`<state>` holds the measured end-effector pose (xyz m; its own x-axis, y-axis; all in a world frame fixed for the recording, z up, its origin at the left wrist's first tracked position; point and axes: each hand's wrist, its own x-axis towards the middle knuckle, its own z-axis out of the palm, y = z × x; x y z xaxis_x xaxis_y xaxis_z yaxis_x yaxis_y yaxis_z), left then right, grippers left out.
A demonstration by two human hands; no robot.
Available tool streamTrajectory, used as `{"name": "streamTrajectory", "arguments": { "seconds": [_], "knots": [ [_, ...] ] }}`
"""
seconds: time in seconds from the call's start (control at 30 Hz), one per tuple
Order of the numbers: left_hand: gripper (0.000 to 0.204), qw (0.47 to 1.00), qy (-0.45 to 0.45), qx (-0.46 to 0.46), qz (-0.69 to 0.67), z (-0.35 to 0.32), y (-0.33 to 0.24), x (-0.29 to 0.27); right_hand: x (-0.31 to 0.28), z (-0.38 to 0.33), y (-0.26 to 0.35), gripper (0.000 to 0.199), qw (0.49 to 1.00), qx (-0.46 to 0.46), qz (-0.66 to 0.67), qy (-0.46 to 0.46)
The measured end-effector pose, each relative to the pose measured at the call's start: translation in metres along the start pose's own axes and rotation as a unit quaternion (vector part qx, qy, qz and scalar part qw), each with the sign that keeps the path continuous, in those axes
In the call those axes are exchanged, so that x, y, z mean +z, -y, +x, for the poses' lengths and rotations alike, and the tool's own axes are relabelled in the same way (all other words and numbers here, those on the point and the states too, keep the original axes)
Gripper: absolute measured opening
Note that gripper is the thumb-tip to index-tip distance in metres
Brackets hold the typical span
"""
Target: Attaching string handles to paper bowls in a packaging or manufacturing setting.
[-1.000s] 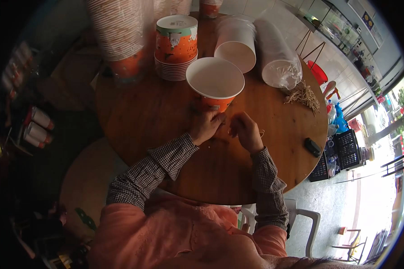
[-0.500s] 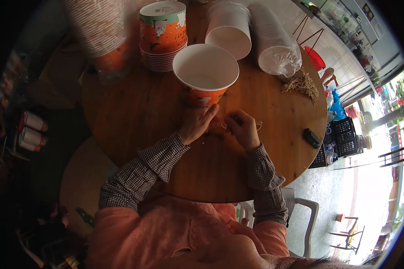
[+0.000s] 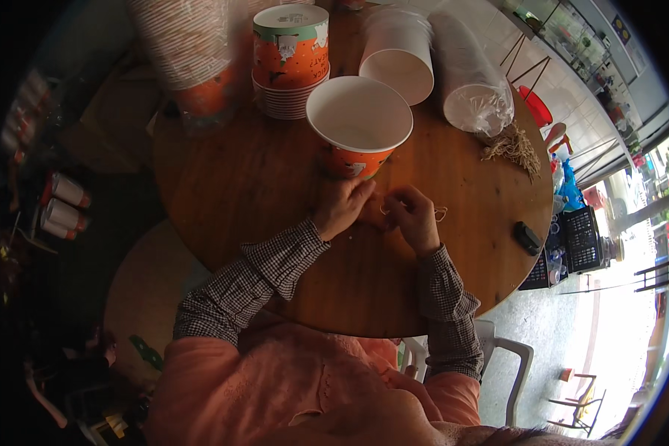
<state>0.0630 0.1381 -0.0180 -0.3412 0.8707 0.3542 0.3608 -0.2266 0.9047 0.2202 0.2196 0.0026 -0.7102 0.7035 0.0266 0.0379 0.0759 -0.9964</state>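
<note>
Left hand (image 3: 340,210) and right hand (image 3: 416,221) meet beside the paper cup (image 3: 359,126); fingers curled.

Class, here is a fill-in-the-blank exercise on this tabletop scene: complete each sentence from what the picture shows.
1. The open orange paper cup stands on a round ______ table.
2. The left hand and right hand meet just in front of the ______.
3. The small black object lies to the person's ______.

Missing words: wooden; cup; right
</note>
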Motion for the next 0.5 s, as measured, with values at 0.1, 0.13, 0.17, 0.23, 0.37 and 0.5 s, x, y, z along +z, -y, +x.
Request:
{"name": "streamTrajectory", "arguments": {
  "seconds": [0.1, 0.13, 0.17, 0.23, 0.37, 0.5],
  "knots": [
    [0.035, 0.970, 0.014, -0.141, -0.197, 0.002, -0.005, -0.004, -0.001, 0.002, 0.000, 0.007, 1.000, -0.018, -0.005, -0.008],
    [0.038, 0.968, 0.020, -0.171, -0.181, 0.002, -0.006, -0.005, -0.002, 0.002, -0.001, 0.007, 0.999, -0.031, -0.010, -0.002],
    [0.041, 0.966, 0.025, -0.201, -0.163, 0.001, -0.006, -0.007, -0.001, 0.003, -0.002, 0.007, 0.999, -0.031, -0.010, -0.003],
    [0.040, 0.972, 0.029, -0.158, -0.171, 0.002, -0.009, -0.003, -0.001, 0.004, -0.006, 0.007, 0.998, -0.049, -0.024, 0.015],
    [0.033, 0.992, 0.092, -0.084, -0.023, 0.002, -0.005, -0.006, 0.000, 0.003, -0.008, 0.007, 0.998, -0.038, -0.048, 0.012],
    [0.026, 0.994, 0.068, -0.070, -0.043, -0.001, -0.003, -0.002, 0.002, 0.001, -0.007, 0.009, 0.995, -0.056, -0.086, -0.001]
  ]
}}
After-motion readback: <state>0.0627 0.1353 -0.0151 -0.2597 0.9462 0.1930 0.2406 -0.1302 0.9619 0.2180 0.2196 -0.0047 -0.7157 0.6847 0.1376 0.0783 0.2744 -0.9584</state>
